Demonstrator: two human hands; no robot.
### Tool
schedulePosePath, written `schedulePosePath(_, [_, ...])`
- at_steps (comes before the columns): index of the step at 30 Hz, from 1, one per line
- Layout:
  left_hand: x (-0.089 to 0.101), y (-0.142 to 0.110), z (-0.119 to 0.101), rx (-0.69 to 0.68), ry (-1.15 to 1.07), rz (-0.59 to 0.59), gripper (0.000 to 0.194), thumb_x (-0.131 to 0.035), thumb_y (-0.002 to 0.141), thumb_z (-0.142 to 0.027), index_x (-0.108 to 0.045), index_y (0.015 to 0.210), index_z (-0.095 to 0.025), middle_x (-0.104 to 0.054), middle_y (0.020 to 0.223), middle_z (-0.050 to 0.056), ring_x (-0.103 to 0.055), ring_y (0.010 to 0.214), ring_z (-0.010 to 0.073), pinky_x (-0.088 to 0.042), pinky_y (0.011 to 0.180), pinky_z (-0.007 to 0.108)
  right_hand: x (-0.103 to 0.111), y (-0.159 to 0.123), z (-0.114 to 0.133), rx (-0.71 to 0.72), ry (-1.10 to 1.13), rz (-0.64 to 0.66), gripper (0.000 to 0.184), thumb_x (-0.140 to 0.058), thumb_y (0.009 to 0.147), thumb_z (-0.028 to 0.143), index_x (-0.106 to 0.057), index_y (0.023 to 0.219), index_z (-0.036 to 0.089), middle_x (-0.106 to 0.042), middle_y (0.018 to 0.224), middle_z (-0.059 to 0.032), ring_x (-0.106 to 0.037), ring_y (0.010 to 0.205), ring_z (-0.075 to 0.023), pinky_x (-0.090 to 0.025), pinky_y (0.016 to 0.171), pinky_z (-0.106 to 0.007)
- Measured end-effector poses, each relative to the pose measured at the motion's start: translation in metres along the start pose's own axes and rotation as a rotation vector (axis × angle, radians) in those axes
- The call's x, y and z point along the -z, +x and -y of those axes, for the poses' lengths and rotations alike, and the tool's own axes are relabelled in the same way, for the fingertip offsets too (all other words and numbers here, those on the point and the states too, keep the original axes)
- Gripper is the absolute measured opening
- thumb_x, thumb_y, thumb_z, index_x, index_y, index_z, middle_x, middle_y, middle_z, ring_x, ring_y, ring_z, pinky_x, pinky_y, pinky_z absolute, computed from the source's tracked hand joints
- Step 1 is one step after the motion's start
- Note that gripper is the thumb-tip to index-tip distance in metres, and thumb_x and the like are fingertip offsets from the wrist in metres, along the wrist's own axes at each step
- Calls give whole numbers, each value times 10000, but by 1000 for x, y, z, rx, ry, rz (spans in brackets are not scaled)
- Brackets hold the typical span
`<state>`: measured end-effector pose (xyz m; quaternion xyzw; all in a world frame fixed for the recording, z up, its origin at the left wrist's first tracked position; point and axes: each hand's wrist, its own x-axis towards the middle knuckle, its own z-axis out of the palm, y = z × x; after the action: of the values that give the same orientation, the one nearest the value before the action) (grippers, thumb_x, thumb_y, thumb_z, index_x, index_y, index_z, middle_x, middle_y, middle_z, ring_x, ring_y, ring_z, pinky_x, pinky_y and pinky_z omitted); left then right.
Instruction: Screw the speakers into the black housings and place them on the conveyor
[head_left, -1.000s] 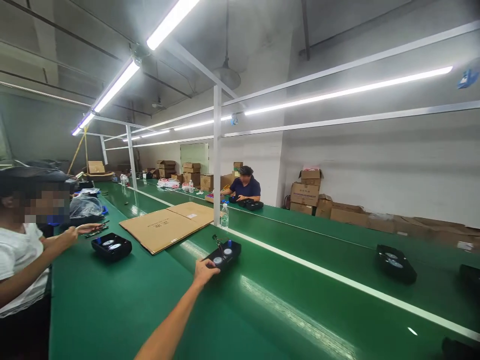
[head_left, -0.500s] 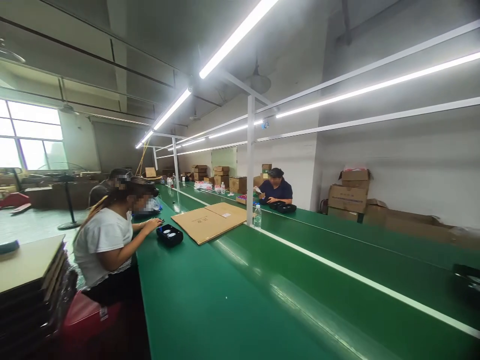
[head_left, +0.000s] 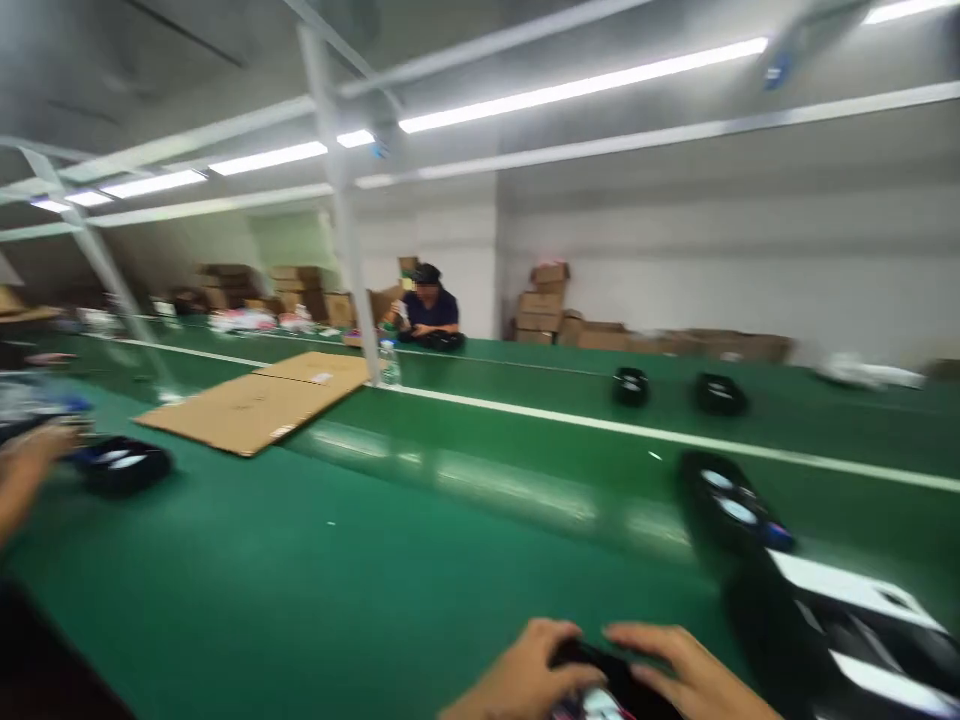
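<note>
At the bottom edge, my left hand (head_left: 525,675) curls around the left side of a black casing (head_left: 607,662), thumb across its near part. Opposite it, my right hand (head_left: 686,668) has its fingers bent over the casing's right side. White and reddish parts show on the casing between the hands; its lower part is cut off by the frame. Motion blur hides finer detail. To the right on the green table (head_left: 360,590) lies a similar black casing (head_left: 709,490) with two white discs, beside a large black-and-white item (head_left: 862,590).
A flat cardboard sheet (head_left: 255,405) lies at left, near a white post (head_left: 349,230) and a plastic bottle (head_left: 389,363). A co-worker's hand (head_left: 34,460) is beside another black casing (head_left: 124,465). Across the table sits another person (head_left: 431,305). Two black casings lie at far right.
The view has swung right and down. Both my hands and the black casing between them have come into sight, with more casings at right. The nearby co-worker has shifted to the left edge.
</note>
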<state>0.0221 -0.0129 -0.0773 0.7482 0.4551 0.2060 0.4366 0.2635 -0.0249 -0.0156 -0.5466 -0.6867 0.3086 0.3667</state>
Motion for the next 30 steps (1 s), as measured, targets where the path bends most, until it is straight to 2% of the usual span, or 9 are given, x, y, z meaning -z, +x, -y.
schedulePosePath(4, [13, -29, -12, -294, 77, 41, 823, -924, 597, -372, -619, 1362, -345, -425, 1599, 118, -394, 1482, 412, -361, 1232, 599, 56, -42, 20, -43, -153, 264, 377, -660, 821, 201, -804, 1139, 345, -750, 1298, -70, -670, 1259, -314, -495, 1158, -526])
schedulePosePath(8, [20, -52, -23, -317, 132, -20, 822, -882, 618, -192, -550, 1354, -342, -380, 1617, 109, -388, 1491, 371, -423, 1211, 570, 43, -79, 42, 122, -121, 343, 430, -779, 793, 173, -764, 1209, 279, -732, 1324, -108, -623, 1318, -310, -501, 1149, -518])
schedulePosePath(10, [17, -56, -28, -307, 155, -22, 796, -844, 642, -130, -534, 1345, -340, -374, 1620, 101, -376, 1508, 359, -428, 1217, 567, 18, -90, 44, 199, -8, 288, 289, -816, 833, 263, -788, 1121, 266, -779, 1214, -103, -667, 1251, -308, -530, 1115, -500])
schedulePosePath(12, [15, -59, -30, -297, 179, -5, 871, -838, 637, -91, -494, 1391, -356, -325, 1656, 97, -334, 1540, 373, -413, 1227, 602, -7, -92, 43, 98, 143, 134, 161, -791, 888, 385, -805, 965, 244, -815, 1033, -84, -746, 1070, -294, -601, 1008, -441])
schedulePosePath(15, [17, -62, -33, -297, 209, -1, 1061, -875, 609, -78, -380, 1494, -392, -200, 1720, 93, -195, 1597, 427, -358, 1231, 698, -23, -84, 42, -199, 280, -148, 359, -752, 893, 558, -797, 894, 202, -803, 870, -76, -770, 802, -269, -658, 753, -349])
schedulePosePath(17, [19, -65, -36, -306, 219, -27, 1121, -876, 613, -60, -318, 1525, -395, -145, 1739, 102, -139, 1610, 445, -344, 1221, 734, -18, -78, 46, -183, 229, -205, 369, -743, 903, 562, -808, 903, 199, -799, 863, -75, -761, 776, -258, -648, 715, -329])
schedulePosePath(22, [17, -70, -44, -371, 267, -120, 1034, -842, 653, -31, -332, 1487, -365, -65, 1757, 132, -162, 1604, 462, -366, 1194, 753, 8, -78, 59, 268, -275, 237, 301, -504, 1046, 162, -790, 1073, 253, -796, 1020, -50, -734, 887, -208, -590, 798, -330])
schedulePosePath(26, [9, -66, -48, -465, 442, -56, 723, -854, 632, -65, -543, 1250, -276, -125, 1756, 116, -130, 1608, 470, -182, 1247, 797, -1, -85, 68, 276, -639, 377, 310, -505, 953, 3, -722, 1073, 189, -752, 966, -41, -694, 822, -205, -523, 710, -322])
schedulePosePath(30, [6, -64, -52, -454, 519, -49, 502, -790, 700, -29, -611, 1114, -248, -214, 1739, 98, -161, 1609, 437, -206, 1260, 768, -12, -83, 72, 270, -771, 448, 253, -532, 900, -15, -695, 940, 174, -721, 923, -43, -659, 734, -200, -454, 629, -335])
